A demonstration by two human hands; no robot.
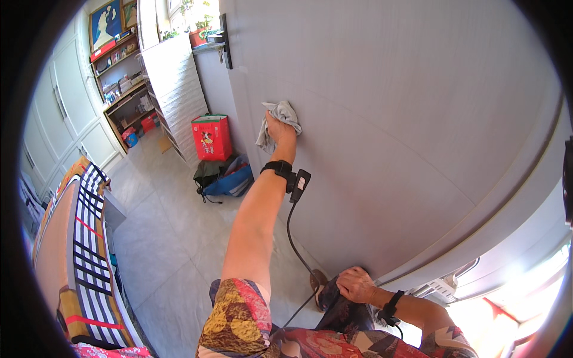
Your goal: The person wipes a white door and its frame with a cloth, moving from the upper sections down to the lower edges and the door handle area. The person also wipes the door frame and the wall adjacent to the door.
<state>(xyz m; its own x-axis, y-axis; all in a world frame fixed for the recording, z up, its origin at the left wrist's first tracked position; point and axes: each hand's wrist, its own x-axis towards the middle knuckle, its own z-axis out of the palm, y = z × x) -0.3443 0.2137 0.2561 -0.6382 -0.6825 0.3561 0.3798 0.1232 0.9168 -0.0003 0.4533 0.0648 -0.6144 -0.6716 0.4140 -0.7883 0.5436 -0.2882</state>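
Observation:
My left hand (279, 127), at the end of an outstretched arm, presses a crumpled pale grey cloth (292, 114) against a large grey door (380, 134). It is below and to the right of the black door handle (226, 42), which has a key hanging at it. Part of the cloth droops left of my fingers. My right hand (356, 285) rests on my bent knee in dark trousers (349, 313), close to the door's lower edge. Its fingers are curled and hold nothing that I can see.
A red bag (211, 138) and a blue bag (233, 179) stand by the door's free edge. A cable (291, 237) runs down from my left wrist. At left is a headboard (58, 250) under checked fabric (87, 259). Shelves (130, 89) and white wardrobes (71, 85) stand farther back.

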